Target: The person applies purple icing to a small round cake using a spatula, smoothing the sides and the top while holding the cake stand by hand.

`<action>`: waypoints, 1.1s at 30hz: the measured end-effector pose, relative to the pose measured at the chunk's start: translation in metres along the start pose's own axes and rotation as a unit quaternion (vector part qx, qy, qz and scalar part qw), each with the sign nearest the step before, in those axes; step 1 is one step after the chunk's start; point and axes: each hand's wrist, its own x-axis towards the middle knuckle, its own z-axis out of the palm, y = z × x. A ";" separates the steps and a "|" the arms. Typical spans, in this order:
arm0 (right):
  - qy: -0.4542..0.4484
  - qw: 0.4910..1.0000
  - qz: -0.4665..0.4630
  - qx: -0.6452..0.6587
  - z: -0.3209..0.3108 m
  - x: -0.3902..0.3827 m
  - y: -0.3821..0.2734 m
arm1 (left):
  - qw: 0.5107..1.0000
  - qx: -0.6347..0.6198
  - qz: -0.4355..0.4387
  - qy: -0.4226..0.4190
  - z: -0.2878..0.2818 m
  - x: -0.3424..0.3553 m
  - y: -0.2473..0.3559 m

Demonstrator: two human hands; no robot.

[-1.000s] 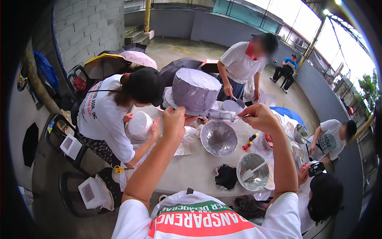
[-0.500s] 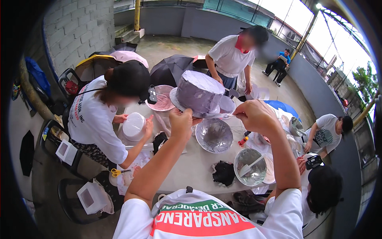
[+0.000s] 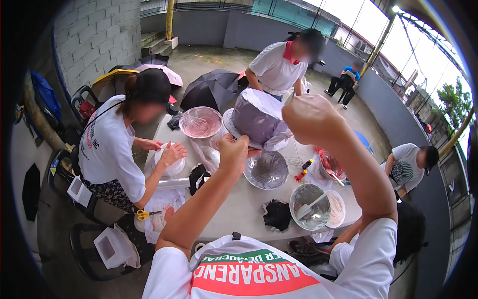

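Observation:
A round cake (image 3: 256,119) coated in pale purple frosting is raised and tilted on its board above the table. From below, my left hand (image 3: 235,148) grips its near edge. My right hand (image 3: 313,119) is a closed fist just right of the cake, its back toward me, so whatever its fingers may hold is hidden. Under the cake sits a metal bowl (image 3: 266,170) smeared with greyish-purple frosting. Another metal bowl (image 3: 301,212) with a white spatula (image 3: 312,204) in it stands near the table's front right.
A pink frosting bowl (image 3: 201,122) with a whisk stands at the far left of the table (image 3: 244,209). A co-worker on the left handles a white round cake (image 3: 172,162). A black cloth (image 3: 277,215), red bottle (image 3: 300,175) and yellow scissors (image 3: 144,214) lie about. Other people stand around.
My right hand has risen and moved closer to me, away from the cake's lower right edge. The cake has shifted slightly, still in my left hand.

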 end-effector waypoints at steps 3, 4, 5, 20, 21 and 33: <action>-0.016 1.000 -0.017 -0.017 -0.007 0.008 -0.005 | 1.000 0.013 -0.013 0.000 0.003 -0.006 0.001; 0.001 0.999 -0.021 -0.036 -0.013 0.007 -0.008 | 1.000 0.014 -0.020 0.002 0.001 -0.007 0.001; 0.017 0.998 -0.025 -0.055 -0.020 0.005 -0.011 | 1.000 0.015 -0.027 0.003 -0.001 -0.009 0.001; 0.014 0.993 -0.100 -0.060 -0.058 -0.012 -0.021 | 1.000 0.007 -0.017 -0.005 -0.010 -0.025 0.013; 0.012 0.994 -0.087 -0.068 -0.057 -0.020 -0.014 | 1.000 0.007 -0.014 -0.004 -0.012 -0.025 0.015; 0.320 0.936 0.048 0.137 0.002 -0.112 0.005 | 0.997 -0.025 -0.072 -0.012 -0.026 -0.020 0.035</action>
